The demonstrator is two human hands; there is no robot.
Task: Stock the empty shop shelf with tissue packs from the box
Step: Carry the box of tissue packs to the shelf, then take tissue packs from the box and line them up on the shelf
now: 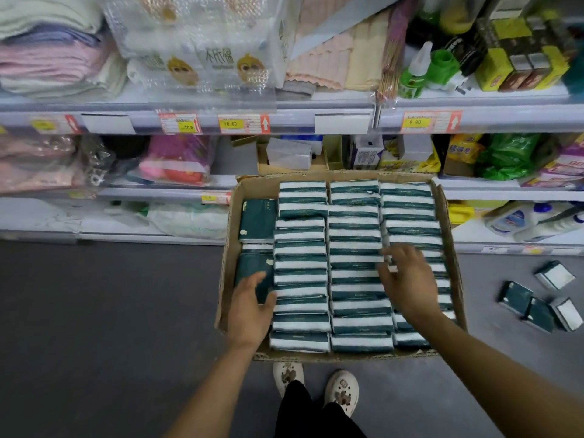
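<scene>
1. Head view, the box: an open cardboard box (229,248) sits on the dark grey floor (94,311) in front of the shop shelves, its far edge close against the lower shelf. It is packed with dark green tissue packs (354,248) standing on edge in three long rows, white sides showing between them. Along the box's left wall a few more packs lie flat with the green face up.

2. Head view, the left hand (252,306): it reaches into the near-left part of the box, fingers straight and relaxed, the fingertips lying on one flat green pack (252,267). It grips nothing that can be seen.

3. Head view, the right hand (407,276): it is over the right-hand row, palm down, fingers spread and slightly bent onto the tops of the packs. Whether they have closed on a pack I cannot tell.

4. Head view, the floor: to the right of the box, well apart from it, four loose packs (540,303) lie scattered. The person's white shoes (343,390) stand just behind the near edge of the box.

5. Head view, the shelves: the upper shelf (284,105) carries folded towels (50,58), a bagged bundle of tissue rolls (196,42), green bottles and yellow boxes, with price tags (243,123) along its front rail. The shelf below holds bagged goods and small cartons.
</scene>
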